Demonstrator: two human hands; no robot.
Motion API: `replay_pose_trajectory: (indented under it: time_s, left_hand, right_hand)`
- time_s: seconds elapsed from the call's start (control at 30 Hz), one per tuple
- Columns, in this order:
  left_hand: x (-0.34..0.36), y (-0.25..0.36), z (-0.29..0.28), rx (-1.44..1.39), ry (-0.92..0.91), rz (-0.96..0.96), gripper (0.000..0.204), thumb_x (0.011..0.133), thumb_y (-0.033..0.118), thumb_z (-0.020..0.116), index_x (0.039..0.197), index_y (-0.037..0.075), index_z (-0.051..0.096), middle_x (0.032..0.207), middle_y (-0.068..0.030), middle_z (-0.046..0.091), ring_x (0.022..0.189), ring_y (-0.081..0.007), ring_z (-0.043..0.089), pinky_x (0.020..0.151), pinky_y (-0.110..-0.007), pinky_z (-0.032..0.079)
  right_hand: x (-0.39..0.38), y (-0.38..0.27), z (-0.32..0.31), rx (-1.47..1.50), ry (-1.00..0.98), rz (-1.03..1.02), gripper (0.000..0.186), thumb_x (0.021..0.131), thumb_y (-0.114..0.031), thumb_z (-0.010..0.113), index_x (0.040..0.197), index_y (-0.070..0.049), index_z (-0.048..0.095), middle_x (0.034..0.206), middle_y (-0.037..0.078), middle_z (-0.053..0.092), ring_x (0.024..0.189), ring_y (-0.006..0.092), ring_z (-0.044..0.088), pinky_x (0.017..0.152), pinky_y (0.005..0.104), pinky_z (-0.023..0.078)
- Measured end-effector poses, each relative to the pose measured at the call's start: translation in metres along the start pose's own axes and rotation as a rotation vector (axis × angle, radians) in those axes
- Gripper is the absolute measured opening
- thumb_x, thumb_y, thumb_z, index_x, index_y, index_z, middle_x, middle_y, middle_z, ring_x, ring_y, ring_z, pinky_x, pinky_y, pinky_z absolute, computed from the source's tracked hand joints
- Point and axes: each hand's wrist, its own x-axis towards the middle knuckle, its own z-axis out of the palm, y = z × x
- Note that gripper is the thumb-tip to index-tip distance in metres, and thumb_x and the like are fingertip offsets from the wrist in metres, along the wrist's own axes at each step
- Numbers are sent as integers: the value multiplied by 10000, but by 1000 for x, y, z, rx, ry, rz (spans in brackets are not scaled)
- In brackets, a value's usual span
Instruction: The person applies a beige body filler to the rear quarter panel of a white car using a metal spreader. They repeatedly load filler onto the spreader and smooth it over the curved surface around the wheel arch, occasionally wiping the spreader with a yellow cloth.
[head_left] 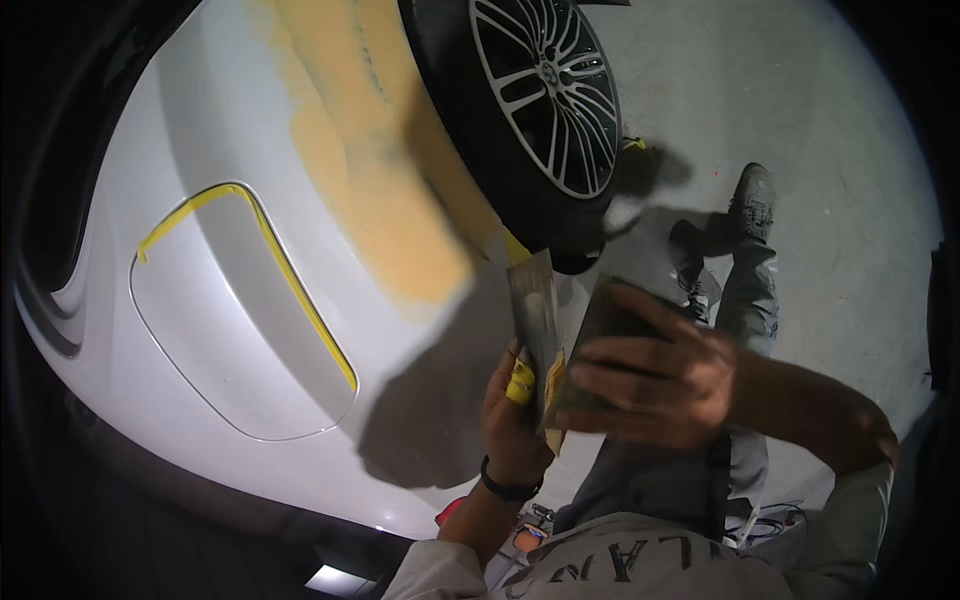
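Observation:
In front of my body, my left hand (513, 415) grips a long, flat grey blade-like piece (535, 305) with yellowish smears along its lower edge. A bright yellow patch shows at the fingers of that hand; whether it is tape or part of the tool I cannot tell. My right hand (665, 385), somewhat blurred, is closed round a dark, flat rectangular plate (610, 310), held close beside the grey piece. Left of both hands is a white car body panel (400, 370) with a broad patch of yellow-orange filler (390, 210) around the wheel arch.
Yellow masking tape (290, 260) runs along the fuel flap (235, 330) outline. Ahead stands the car's wheel (550, 75) with silver spokes. My shoes and legs rest on the grey floor (840, 200) at right. A cable (785, 522) lies near the lower edge.

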Motion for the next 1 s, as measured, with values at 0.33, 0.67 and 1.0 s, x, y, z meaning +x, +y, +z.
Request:
replay_pose_trajectory:
  time_s: [0.33,0.67,1.0]
  left_hand:
    - [-14,-6,-38,-129,-9,-133,341,1100,343,445,1283,56,425,553,11,440,494,-123,418,503,-272,338]
    - [-22,-33,-57,-198,-4,-191,381,1087,316,494,1318,16,451,556,-17,449,520,-120,429,508,-269,332]
    - [-25,-51,-58,-207,-2,-219,383,1079,312,511,1323,24,447,563,-15,438,543,-117,424,522,-268,325]
  right_hand:
    - [123,160,37,-342,270,80,369,883,-28,682,1200,-200,763,1155,22,703,1063,201,672,890,347,577]
    - [137,140,68,-279,106,103,302,927,-161,674,1191,-272,771,1152,-23,709,1142,164,632,1062,395,445]
    - [168,187,60,-71,292,153,309,985,-18,540,1217,-57,741,1098,88,692,1114,257,628,956,405,475]
